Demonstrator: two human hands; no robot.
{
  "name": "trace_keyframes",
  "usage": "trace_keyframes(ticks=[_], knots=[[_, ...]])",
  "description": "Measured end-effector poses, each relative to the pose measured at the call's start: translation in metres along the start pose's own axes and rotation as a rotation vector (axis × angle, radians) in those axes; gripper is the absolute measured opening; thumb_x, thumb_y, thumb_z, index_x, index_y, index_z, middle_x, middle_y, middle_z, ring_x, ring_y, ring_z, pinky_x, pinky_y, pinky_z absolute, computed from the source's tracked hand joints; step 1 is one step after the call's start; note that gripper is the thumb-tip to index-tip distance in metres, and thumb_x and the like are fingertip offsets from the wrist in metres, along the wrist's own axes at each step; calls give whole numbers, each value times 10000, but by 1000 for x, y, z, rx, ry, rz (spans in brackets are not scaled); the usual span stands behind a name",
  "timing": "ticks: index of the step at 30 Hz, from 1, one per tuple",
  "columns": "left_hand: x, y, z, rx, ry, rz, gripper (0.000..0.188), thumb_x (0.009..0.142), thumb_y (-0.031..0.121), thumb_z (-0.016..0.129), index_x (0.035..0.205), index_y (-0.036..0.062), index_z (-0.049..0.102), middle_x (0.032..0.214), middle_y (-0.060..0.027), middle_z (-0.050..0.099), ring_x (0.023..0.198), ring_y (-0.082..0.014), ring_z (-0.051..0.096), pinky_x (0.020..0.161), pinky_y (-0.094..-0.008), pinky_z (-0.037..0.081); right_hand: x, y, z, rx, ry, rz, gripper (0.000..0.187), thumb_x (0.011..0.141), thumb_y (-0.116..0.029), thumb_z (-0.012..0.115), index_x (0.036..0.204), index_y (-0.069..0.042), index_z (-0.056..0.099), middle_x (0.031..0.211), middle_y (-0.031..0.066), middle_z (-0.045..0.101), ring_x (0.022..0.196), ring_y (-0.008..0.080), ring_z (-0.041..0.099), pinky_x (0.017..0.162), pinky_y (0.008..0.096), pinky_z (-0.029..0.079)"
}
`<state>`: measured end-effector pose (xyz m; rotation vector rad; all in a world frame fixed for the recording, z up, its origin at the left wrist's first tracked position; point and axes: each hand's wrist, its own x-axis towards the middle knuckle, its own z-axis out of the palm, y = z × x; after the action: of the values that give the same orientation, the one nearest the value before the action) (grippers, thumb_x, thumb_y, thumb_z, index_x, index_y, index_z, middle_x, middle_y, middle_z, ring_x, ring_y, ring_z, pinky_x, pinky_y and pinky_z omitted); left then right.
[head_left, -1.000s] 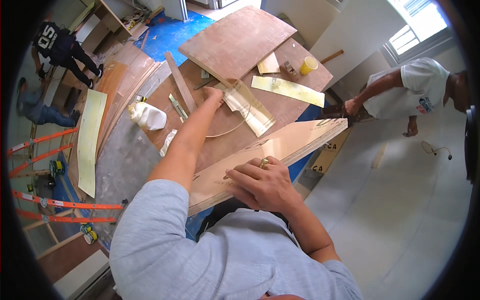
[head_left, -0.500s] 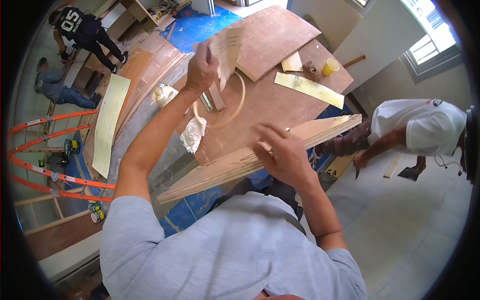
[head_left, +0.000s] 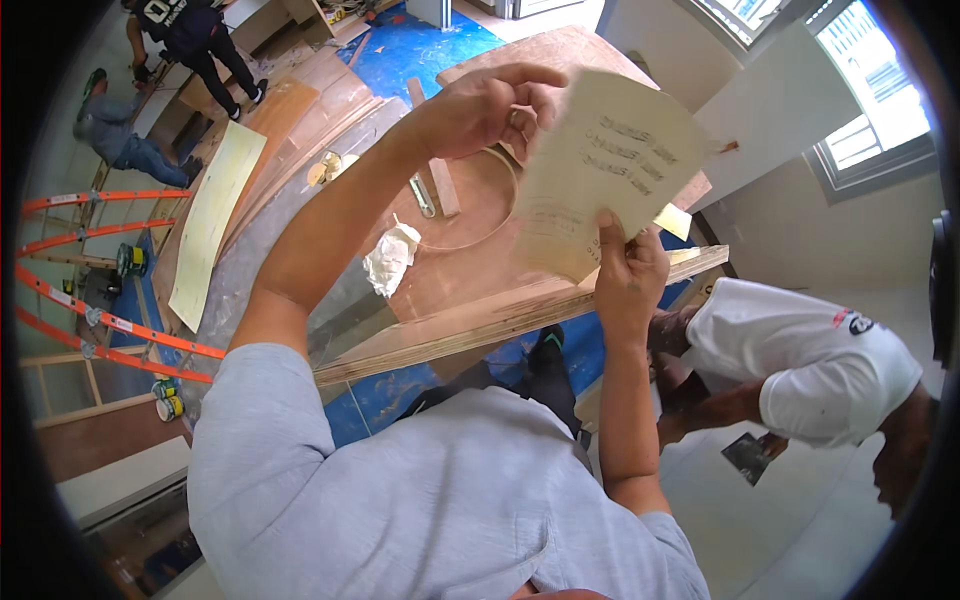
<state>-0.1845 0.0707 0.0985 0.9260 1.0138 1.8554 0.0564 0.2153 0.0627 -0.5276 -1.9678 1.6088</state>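
My right hand (head_left: 630,265) pinches the lower edge of a thin cream sheet (head_left: 600,180) with rows of dark print, thumb on its face. At the sheet's upper left edge, my left hand (head_left: 490,110) has its fingers curled against it. The sheet is tilted up over the workbench and hides part of it. Below lies a thick plywood board (head_left: 480,335) along the bench's near side. A crumpled white plastic bag (head_left: 391,258), a utility knife (head_left: 422,197) and a narrow wood strip (head_left: 443,185) rest on the bench beyond.
At right a person in a white T-shirt (head_left: 800,365) bends low, holding a dark flat blade (head_left: 745,458). Two people (head_left: 190,40) work at the far left. An orange ladder (head_left: 110,322) stands at left, near a long pale strip (head_left: 215,225). Blue sheeting (head_left: 410,45) covers some floor.
The cream sheet has swung right and nearer, its printed face now showing. My right hand has risen from over the board and taken its lower edge. The person at right has bent lower.
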Motion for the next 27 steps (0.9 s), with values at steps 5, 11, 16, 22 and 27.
trace_keyframes(ticks=[5, 11, 16, 22, 27], knots=[[-20, -147, -225, 1254, 689, -740, 541, 904, 468, 725, 1113, -31, 721, 1007, -234, 756, 989, -309, 740, 821, -443, 592, -2, -28, 12, 70, 169, -68, 148, 1040, -88, 628, 1097, 43, 663, 942, 15, 632, 791, 50, 531, 682, 241, 435], [-72, -288, -272, 1306, 1065, -870, 1143, 836, 419, 828, 1604, -61, 130, 1662, -333, 192, 1524, -474, 277, 1252, -467, 291, -8, -19, 8, 216, 149, 11, 179, 1030, -30, 611, 1189, 53, 617, 1107, 58, 643, 984, 107, 598, 854, 255, 492], [-88, -266, -304, 1093, 1387, -848, 957, 738, 190, 776, 1540, -91, 335, 1556, -360, 383, 1458, -469, 402, 1195, -462, 378, 4, -10, 9, 145, 62, -54, 306, 1002, -1, 610, 1299, 40, 552, 1142, 97, 652, 1003, 111, 606, 850, 251, 501], [-24, -104, -187, 368, 1040, -415, 261, 805, 177, 705, 988, 9, 624, 828, -52, 579, 697, -159, 580, 631, -356, 500, 20, -18, 7, 254, 73, -22, 372, 989, -34, 587, 1344, 37, 503, 1152, 144, 646, 986, 174, 637, 816, 316, 533], [-95, 20, -26, 144, 865, -419, 187, 865, 154, 659, 1005, 50, 593, 776, 1, 524, 622, -67, 526, 520, -254, 463, 27, -13, 4, 130, 12, -36, 396, 1002, -64, 577, 1372, 33, 471, 1207, 140, 639, 1024, 207, 658, 855, 330, 537]])
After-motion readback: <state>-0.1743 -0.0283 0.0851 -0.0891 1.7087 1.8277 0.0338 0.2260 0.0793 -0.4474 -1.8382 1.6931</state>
